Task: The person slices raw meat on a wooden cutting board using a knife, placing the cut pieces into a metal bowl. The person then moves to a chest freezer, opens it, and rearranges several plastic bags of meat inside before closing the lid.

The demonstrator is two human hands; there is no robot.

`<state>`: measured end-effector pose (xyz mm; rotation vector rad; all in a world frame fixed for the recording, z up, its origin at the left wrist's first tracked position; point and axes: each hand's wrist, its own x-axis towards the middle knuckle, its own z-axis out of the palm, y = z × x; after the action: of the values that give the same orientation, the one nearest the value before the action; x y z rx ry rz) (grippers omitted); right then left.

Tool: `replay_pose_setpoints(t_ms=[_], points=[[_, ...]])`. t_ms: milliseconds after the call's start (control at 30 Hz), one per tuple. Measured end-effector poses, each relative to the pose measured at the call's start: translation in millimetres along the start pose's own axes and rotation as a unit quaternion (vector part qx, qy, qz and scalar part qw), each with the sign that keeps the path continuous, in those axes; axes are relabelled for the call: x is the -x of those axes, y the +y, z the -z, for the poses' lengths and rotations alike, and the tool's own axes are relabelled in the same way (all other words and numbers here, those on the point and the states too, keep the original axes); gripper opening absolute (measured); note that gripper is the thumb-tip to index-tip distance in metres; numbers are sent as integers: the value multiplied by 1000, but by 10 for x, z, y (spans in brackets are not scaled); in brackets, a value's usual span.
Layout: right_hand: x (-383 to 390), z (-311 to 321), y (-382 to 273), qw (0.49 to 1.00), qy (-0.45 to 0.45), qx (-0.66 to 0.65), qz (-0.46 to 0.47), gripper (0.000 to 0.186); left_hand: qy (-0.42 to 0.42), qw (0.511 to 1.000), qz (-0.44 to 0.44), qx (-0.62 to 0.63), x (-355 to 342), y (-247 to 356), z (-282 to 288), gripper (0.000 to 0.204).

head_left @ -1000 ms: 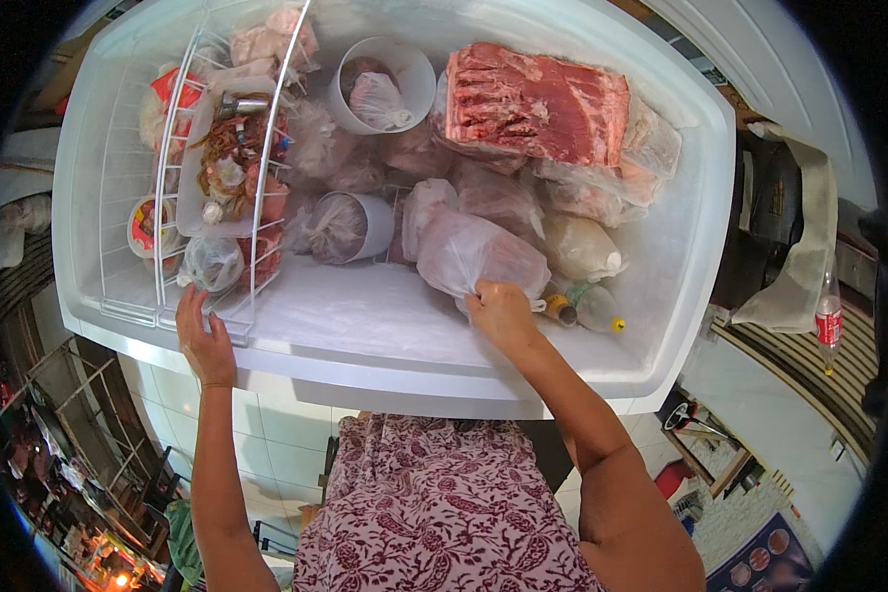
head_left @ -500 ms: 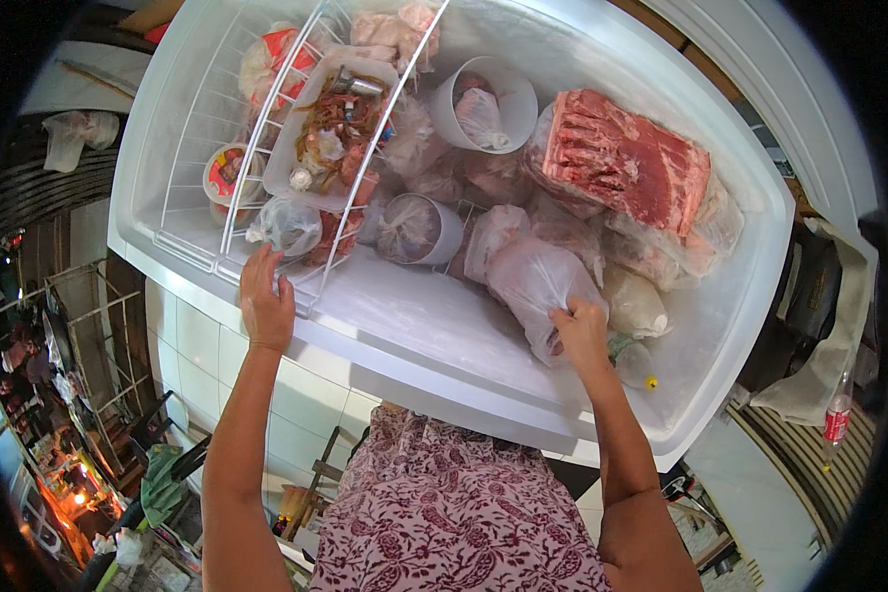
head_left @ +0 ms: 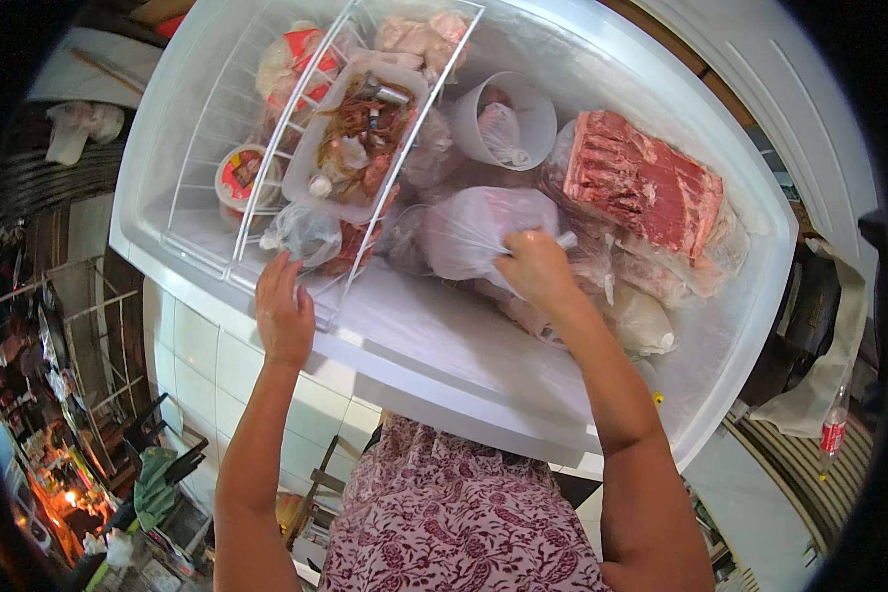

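My right hand (head_left: 538, 268) is closed on the gathered neck of a full white plastic bag (head_left: 483, 232), lifted a little above the other bags in a chest freezer (head_left: 395, 345). What the bag holds cannot be made out. At the freezer's front rim, my left hand (head_left: 284, 314) rests with fingers stretched out against the edge of a white wire basket (head_left: 242, 259). Just beyond its fingertips lies a knotted clear bag (head_left: 304, 235). The basket also bears a rectangular tub (head_left: 306, 202) of mixed food and a round lidded tub (head_left: 239, 176).
A large slab of raw ribs (head_left: 651, 183) lies at the right, on wrapped bags. A white bucket (head_left: 538, 123) with a bagged item stands at the back. Nearer me on the right is a cream-coloured bag (head_left: 643, 321). A bottle (head_left: 834, 424) stands outside the freezer.
My right hand has lifted the white bag and carried it left and away from me, uncovering another bag beneath. The left hand keeps its place at the basket's edge. The whole view has shifted slightly.
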<state>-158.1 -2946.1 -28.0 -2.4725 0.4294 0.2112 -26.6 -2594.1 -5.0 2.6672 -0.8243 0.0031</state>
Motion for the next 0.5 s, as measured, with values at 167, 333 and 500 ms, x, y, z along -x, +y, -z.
replay_pose_setpoints(t_ms=[167, 333, 500], points=[[-692, -529, 20, 998, -35, 46, 7, 13, -13, 1000, -3, -1, 2, 41, -30, 44], [-1135, -804, -94, 999, 46, -14, 15, 10, -29, 999, -12, -7, -6, 52, -5, 45], [-1403, -1082, -266, 992, 126, -26, -3, 10, -53, 999, -8, -10, 6, 64, 45, 44]])
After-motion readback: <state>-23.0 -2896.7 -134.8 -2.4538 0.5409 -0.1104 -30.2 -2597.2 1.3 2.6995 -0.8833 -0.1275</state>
